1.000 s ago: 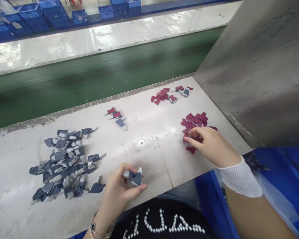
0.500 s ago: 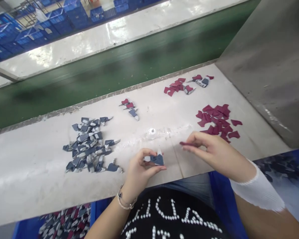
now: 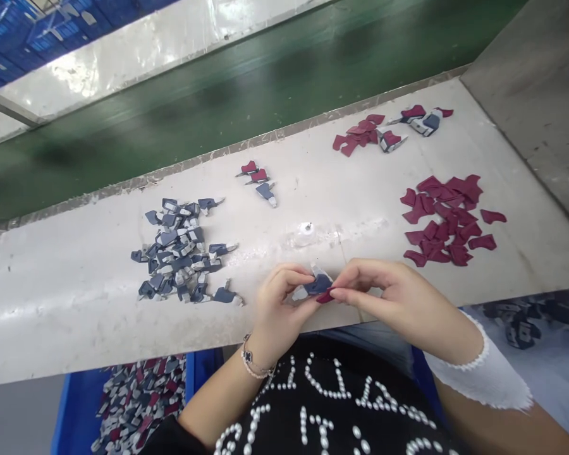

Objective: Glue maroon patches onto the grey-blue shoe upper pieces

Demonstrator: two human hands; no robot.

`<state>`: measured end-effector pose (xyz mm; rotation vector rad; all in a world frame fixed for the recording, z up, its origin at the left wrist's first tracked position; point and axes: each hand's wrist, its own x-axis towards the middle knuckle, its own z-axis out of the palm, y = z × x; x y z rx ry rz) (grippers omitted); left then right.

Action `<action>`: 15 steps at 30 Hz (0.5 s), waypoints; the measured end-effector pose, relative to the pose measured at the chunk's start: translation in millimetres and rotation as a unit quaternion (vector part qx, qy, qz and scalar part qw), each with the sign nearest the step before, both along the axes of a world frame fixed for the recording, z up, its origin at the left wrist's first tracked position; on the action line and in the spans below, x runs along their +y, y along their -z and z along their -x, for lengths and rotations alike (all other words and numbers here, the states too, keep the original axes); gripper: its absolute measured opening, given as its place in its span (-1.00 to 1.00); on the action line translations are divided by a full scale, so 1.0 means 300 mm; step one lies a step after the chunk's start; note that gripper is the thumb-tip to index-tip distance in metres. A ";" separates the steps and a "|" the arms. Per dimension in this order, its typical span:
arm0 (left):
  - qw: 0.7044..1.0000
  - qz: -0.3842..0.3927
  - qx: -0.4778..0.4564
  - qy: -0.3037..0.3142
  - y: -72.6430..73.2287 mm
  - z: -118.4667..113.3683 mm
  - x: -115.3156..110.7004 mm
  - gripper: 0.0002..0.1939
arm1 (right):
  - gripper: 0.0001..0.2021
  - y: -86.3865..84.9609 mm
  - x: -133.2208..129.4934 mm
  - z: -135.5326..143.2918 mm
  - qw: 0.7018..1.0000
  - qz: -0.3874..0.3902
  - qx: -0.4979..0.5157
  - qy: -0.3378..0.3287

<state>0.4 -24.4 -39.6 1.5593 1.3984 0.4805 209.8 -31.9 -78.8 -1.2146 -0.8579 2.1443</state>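
Observation:
My left hand (image 3: 277,306) pinches a small dark blue and grey key-shaped piece (image 3: 313,285) at the near edge of the pale worktable (image 3: 66,303). My right hand (image 3: 398,297) holds a dark red cover piece (image 3: 325,296) against that blue piece; the two hands meet at the middle. A heap of blue and grey pieces (image 3: 180,253) lies to the left of my left hand. A pile of dark red covers (image 3: 448,218) lies on the table beyond my right hand.
A second small group of red covers (image 3: 360,134) and two joined pieces (image 3: 424,120) lie at the far right. Three pieces (image 3: 260,180) sit mid-table. A green conveyor belt (image 3: 218,101) runs behind. A blue bin of mixed pieces (image 3: 137,398) stands below left; a metal panel (image 3: 540,95) rises at right.
My right hand left the red pile with one red cover and moved left to my left hand. The view tilted down and shifted right.

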 end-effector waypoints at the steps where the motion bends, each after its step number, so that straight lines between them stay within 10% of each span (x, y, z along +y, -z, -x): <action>1: 1.000 -0.005 0.001 0.002 0.000 0.000 -0.002 -0.70 | -0.83 0.005 0.003 0.001 1.000 0.013 0.010 0.003; 15: 0.999 -0.030 0.002 0.015 0.002 0.004 -0.006 -0.67 | -0.79 0.025 0.028 0.034 0.995 0.077 0.045 0.044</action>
